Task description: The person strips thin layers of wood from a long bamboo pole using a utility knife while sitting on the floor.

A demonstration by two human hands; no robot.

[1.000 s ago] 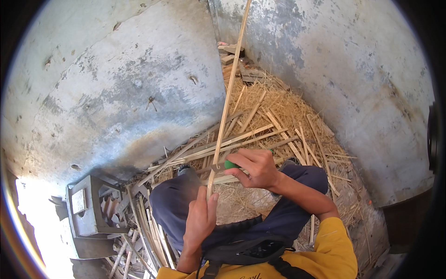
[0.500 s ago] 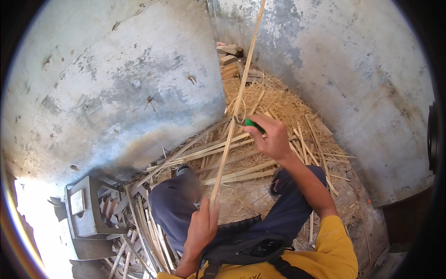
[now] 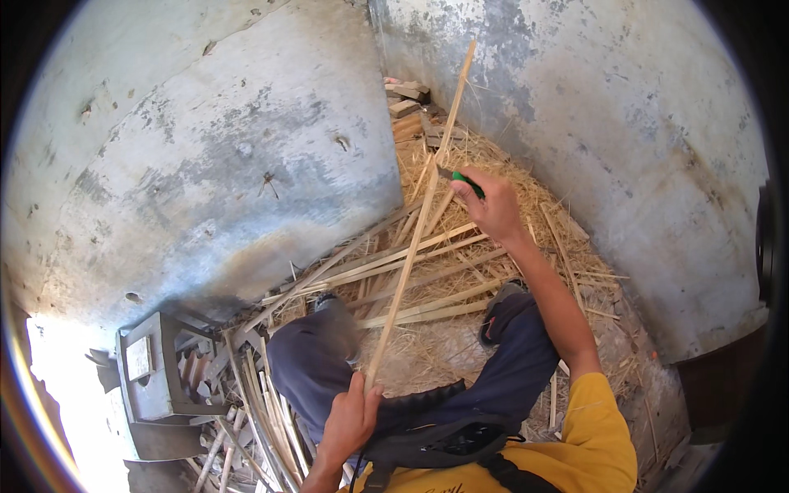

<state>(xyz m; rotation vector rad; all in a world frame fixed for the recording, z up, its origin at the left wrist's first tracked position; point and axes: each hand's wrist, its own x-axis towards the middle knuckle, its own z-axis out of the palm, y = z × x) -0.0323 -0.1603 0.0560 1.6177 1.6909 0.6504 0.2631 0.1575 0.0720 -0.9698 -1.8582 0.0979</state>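
You sit low in a corner, your dark trousers (image 3: 308, 353) spread to either side and your yellow sleeve (image 3: 597, 415) showing at the lower right. The floor (image 3: 411, 355) between your knees is pale, dusty and flecked with scraps. Beyond your feet it disappears under a heap of straw-coloured shavings (image 3: 546, 197), which reaches back into the corner and up against the right wall (image 3: 633, 189). Loose strips (image 3: 444, 309) lie crosswise in front of you at several angles, and more long sticks (image 3: 271, 407) gather beside your left leg. Both walls are grey-white and patchy; the left wall (image 3: 238, 131) has dark pits and a brownish stain low down. A few flat blocks (image 3: 403, 107) are stacked where the walls meet. To your left stands a grey box-like frame (image 3: 149, 378), with strong light behind it.

The long wooden strip (image 3: 410, 257) slants up and away from your lap, over the heap, its far tip in front of the right wall. Your left hand (image 3: 349, 423) has its grip closed round the near end. Your right hand (image 3: 491, 207) has its grip wrapped about a green-handled knife (image 3: 469, 182), whose blade seems to meet the strip's far half.
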